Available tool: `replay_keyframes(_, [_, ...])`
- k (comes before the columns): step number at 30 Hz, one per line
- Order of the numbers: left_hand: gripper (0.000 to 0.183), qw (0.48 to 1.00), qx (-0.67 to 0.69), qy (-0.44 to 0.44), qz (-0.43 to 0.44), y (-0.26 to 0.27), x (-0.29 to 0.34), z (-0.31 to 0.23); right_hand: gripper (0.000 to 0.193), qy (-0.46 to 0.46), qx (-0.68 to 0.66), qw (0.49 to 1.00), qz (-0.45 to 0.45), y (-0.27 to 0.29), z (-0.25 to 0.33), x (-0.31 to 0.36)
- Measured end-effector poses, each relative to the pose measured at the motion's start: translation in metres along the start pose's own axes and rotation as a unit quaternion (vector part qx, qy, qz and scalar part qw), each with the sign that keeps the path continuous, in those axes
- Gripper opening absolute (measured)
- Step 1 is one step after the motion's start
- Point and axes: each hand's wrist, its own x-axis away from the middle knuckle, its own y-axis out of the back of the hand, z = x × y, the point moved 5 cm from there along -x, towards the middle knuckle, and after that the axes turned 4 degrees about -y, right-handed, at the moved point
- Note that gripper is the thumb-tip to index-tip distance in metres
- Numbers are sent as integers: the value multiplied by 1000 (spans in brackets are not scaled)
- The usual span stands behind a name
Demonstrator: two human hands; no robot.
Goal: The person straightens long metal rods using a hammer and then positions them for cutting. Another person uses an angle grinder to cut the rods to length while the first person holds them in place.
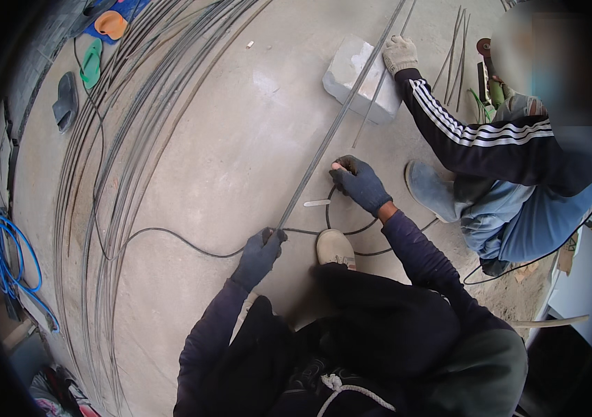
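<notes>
My left hand [260, 257], in a dark glove, is closed round the near end of long thin steel rods [327, 139]. From there the rods run up and to the right across a pale block [341, 73]. My right hand [362, 182], also gloved, has its fingers curled together off the rods; whatever they may hold is too small to make out. A shorter thin rod [370, 104] lies over the same block, its near end just beyond my right hand. A co-worker's white-gloved hand [400, 54] is at the block's far side, by that rod.
Many long rods [122, 153] lie along the floor on the left. A black cable [192, 243] snakes past my shoe [335, 248]. Sandals [65, 103] and a blue hose [7, 243] are farther left. At right squats a co-worker, near a grinder-like tool [494, 76].
</notes>
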Motion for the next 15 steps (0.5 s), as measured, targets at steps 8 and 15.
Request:
replay_keyframes(8, [36,999,-32,-18,-2,3,-1,1,22,255,338,904,-58,-49,-12,45])
replay_keyframes(15, [33,1000,-15,-6,-4,1,4,-7,16,227,439,869,-39,-65,-20,28])
